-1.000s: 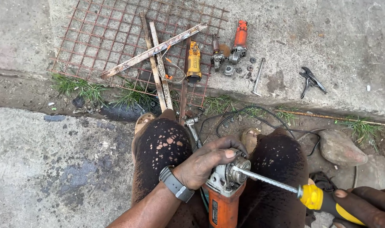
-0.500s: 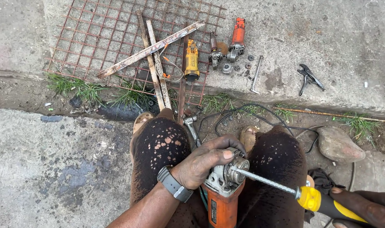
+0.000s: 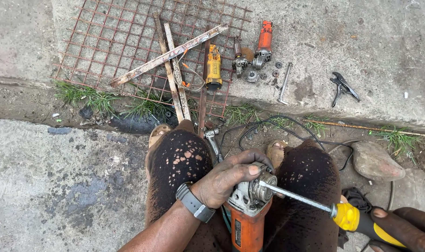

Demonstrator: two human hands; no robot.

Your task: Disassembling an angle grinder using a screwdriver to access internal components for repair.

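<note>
Left hand (image 3: 226,179) clamped around the grinder (image 3: 249,210) head on the lap, right hand (image 3: 403,228) gripping the screwdriver (image 3: 315,205), tip at the gear housing; likely risk: tip slips, stabbing the bracing fingers

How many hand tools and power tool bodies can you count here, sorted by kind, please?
Orange angle grinder held by left hand: 1
Yellow-handled screwdriver in right hand: 1
Yellow tool body: 1
Orange tool body: 1
Pliers: 1
Total: 5
</note>
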